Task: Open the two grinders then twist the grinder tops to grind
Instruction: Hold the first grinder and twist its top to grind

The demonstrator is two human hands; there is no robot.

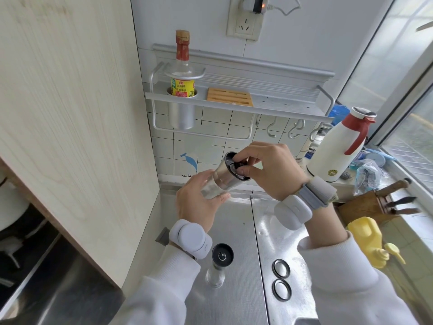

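Held grinder (pixel 222 177) tilted in mid-air above back part of steel counter (pixel 236 231), touching nothing but the hands. Left hand (pixel 196 202) wrapped round its clear glass body; right hand (pixel 269 170) with thumb and fingertips curled, pinching the black piece at its metal-rimmed upper end. Second grinder (pixel 220 263) upright on counter near front edge, black top up, just beside left sleeve and well apart from held one. Two black-rimmed round caps (pixel 280 268) (pixel 281 289) flat on counter to its right, one in front of the other, close but not touching. Open steel between grinder and caps and under the hands. Left side boxed in by tall pale wood panel (pixel 70 113); right side crowded by white thermos (pixel 339 148) with red handle, knife block (pixel 370 202), yellow pump bottle (pixel 367 240). Glass body mostly hidden by left fingers, contents hard to make out; black end piece partly covered by right fingers. Grey bands on both wrists, white sleeves cut off at bottom edge. Back wall white tile with metal rack (pixel 234 102), sauce bottle (pixel 182 66) in its cup holder, slatted bamboo mat (pixel 229 96) on shelf, hooks below. Wall socket (pixel 244 26) above, plug in. Window (pixel 410 90) on right, daylight.
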